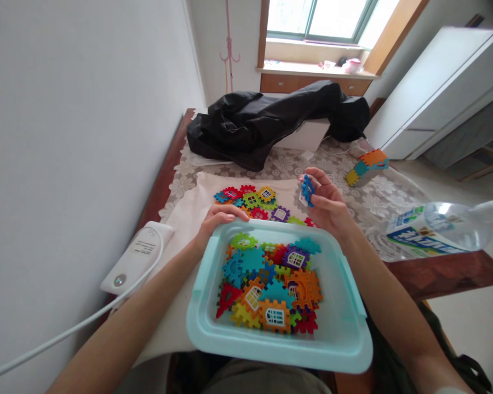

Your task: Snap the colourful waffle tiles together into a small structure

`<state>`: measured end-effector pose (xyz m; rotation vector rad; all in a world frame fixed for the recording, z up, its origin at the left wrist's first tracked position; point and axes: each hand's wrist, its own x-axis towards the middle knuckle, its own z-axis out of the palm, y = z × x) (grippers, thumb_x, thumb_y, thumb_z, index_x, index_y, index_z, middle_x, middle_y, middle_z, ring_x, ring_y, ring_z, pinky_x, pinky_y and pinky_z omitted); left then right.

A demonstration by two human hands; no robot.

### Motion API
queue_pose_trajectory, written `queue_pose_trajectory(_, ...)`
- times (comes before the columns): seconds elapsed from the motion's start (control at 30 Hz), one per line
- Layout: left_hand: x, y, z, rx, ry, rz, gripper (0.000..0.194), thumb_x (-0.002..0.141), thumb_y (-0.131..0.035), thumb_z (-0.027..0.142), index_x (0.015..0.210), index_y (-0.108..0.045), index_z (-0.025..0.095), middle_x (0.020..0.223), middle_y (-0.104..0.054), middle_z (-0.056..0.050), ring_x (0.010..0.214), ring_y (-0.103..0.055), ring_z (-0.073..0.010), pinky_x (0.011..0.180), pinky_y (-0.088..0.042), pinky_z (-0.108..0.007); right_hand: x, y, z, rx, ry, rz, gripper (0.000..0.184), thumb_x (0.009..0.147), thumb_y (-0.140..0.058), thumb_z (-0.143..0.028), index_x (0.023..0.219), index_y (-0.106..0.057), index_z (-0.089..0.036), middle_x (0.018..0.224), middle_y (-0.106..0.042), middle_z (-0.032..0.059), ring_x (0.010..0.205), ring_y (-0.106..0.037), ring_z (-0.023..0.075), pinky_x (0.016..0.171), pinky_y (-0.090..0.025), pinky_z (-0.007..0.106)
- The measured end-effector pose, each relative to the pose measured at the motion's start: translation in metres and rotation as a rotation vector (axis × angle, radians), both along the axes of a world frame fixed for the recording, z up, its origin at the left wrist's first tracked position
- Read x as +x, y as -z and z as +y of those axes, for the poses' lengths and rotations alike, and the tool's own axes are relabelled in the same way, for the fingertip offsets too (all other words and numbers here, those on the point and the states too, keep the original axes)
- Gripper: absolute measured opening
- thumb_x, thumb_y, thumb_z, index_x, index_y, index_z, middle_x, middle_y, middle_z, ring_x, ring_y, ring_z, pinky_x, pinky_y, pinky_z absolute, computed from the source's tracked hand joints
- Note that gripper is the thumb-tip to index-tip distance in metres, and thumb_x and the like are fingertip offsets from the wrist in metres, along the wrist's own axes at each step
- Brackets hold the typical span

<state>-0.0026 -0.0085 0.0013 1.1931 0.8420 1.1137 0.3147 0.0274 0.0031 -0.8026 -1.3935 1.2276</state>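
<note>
The bin (345,306) is pale turquoise. The pieces (271,284) inside it are orange, blue, teal, red, yellow, purple and green, some with white window panes. The piece (307,190) in the right hand (328,205) is blue. The flat patch (254,200) on the cream cloth (189,219) mixes red, yellow, green, blue and purple. The tablecloth (373,202) is white floral lace. The jacket (271,120) is black. The small block (366,166) is orange, teal and yellow.

home room: lace-covered table (378,200), window (324,19), cabinet (435,87)
</note>
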Motion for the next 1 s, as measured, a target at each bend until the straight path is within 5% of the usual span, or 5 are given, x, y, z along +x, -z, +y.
queue_pose_trajectory(0.13,0.0,0.0,-0.002,0.004,-0.005,0.014,0.023,0.073,-0.072,0.032,0.075,-0.091,0.019,0.083,-0.085,-0.01,0.075,-0.071,-0.0216,0.068,-0.055,-0.029,-0.002,-0.01,-0.015,0.058,-0.254,-0.035,0.066,0.082,-0.086,-0.078,0.13,-0.075,-0.034,0.133,-0.076,0.0111,0.127,-0.073,0.0366,0.101,-0.067,0.055)
queue_pose_trajectory(0.3,0.001,0.005,0.0,0.015,-0.003,0.011,0.022,0.073,-0.072,0.034,0.072,-0.089,0.021,0.081,-0.085,-0.008,0.076,-0.074,-0.0232,0.069,-0.057,-0.03,-0.015,0.025,0.007,0.182,0.126,-0.428,0.029,0.105,-0.068,-0.054,0.116,-0.077,-0.029,0.117,-0.081,0.0084,0.109,-0.077,0.0302,0.105,-0.064,0.054)
queue_pose_trajectory(0.53,0.001,0.005,0.0,0.039,-0.003,-0.001,0.02,0.074,-0.072,0.034,0.072,-0.089,0.023,0.078,-0.084,-0.006,0.071,-0.072,-0.0219,0.066,-0.056,-0.029,-0.019,0.073,0.03,0.457,0.032,-0.914,0.056,0.104,-0.066,-0.033,0.159,-0.059,-0.025,0.18,-0.045,0.0169,0.168,-0.04,0.0399,0.137,-0.033,0.07)
queue_pose_trajectory(0.73,0.0,0.0,0.001,0.012,-0.001,0.013,0.023,0.072,-0.072,0.033,0.075,-0.091,0.019,0.081,-0.085,-0.009,0.072,-0.071,-0.0213,0.065,-0.054,-0.028,-0.017,0.074,0.036,0.451,0.039,-0.924,0.016,0.101,-0.073,-0.033,0.113,-0.073,-0.022,0.145,-0.074,0.0183,0.136,-0.067,0.0378,0.121,-0.051,0.06)
queue_pose_trajectory(1.0,0.001,-0.001,0.0,-0.003,-0.005,0.012,0.024,0.07,-0.072,0.033,0.075,-0.091,0.019,0.08,-0.085,-0.008,0.069,-0.069,-0.0202,0.062,-0.052,-0.027,-0.018,0.068,0.029,0.437,0.115,-0.989,0.027,0.099,-0.077,-0.035,0.123,-0.073,-0.023,0.136,-0.072,0.017,0.126,-0.067,0.0373,0.112,-0.054,0.055)
